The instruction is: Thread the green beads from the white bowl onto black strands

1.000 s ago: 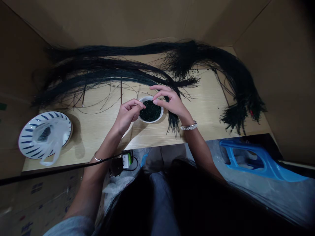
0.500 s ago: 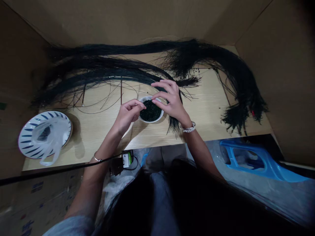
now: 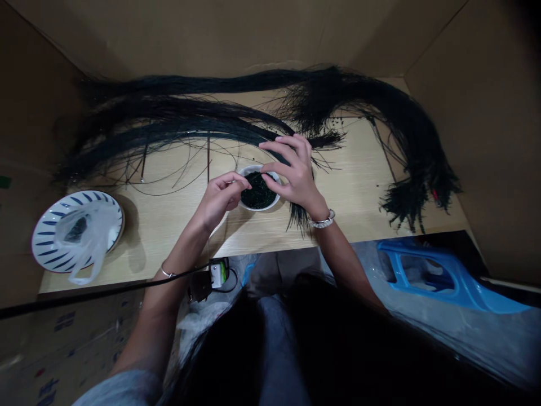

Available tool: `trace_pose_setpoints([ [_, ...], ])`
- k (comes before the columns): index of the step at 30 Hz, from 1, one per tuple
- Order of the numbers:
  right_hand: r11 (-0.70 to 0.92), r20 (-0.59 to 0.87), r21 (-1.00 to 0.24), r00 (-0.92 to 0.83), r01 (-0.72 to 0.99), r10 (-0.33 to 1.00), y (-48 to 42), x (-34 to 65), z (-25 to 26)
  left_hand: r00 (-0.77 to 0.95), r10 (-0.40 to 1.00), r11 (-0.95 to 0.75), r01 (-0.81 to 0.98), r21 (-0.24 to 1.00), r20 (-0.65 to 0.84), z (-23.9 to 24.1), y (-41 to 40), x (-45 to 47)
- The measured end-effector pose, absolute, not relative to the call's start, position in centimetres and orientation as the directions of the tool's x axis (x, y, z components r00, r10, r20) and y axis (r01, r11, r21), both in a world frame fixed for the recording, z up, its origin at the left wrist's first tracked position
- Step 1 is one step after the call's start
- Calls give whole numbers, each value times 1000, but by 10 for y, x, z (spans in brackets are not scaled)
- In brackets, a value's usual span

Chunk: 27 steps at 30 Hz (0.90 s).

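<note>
A small white bowl (image 3: pixel 276 198) filled with tiny dark green pieces, too small to tell apart, stands on the table. Over its left rim, my left hand (image 3: pixel 222 197) is closed in a pinch; whatever is between its thumb and forefinger is too fine to make out. My right hand (image 3: pixel 295 172) hovers above the bowl's right side, thumb and forefinger brought close together at the tips and the other fingers raised. Any thin thing held there cannot be seen. Behind and under the right hand runs a bundle of dark strands (image 3: pixel 236 128), its cut-looking ends hanging near the wrist.
More dark strand bundles (image 3: pixel 203 84) lie along the back, and a thick one (image 3: pixel 416 129) curves down the right. A striped plate (image 3: pixel 46 234) with a clear plastic bag (image 3: pixel 91 237) sits at left. Cardboard walls (image 3: pixel 262 34) enclose the table. A blue plastic stool (image 3: pixel 465 282) is below right.
My right hand has shifted very slightly, its raised fingers tilting to the right. My left hand keeps its pinch over the bowl's rim.
</note>
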State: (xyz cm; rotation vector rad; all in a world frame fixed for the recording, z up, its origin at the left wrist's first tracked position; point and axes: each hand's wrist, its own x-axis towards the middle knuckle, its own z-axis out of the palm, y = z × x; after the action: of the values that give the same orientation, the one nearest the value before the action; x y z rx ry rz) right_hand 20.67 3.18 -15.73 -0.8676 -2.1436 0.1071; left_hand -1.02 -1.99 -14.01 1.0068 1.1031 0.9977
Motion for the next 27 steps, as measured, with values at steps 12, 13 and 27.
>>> trace_pose_setpoints([
  [12,739,598,-534,-434,410,673,34,208,-159,163,959,252,-116,961,-232,-138,-20,-9],
  [13,740,600,-536,-434,406,672,34,208,-159,164,959,253,-115,961,-233,-138,-20,-10],
  [27,794,672,-339,-461,505,580,34,207,-167,146,958,259,-89,962,-245,-140,-20,-10],
])
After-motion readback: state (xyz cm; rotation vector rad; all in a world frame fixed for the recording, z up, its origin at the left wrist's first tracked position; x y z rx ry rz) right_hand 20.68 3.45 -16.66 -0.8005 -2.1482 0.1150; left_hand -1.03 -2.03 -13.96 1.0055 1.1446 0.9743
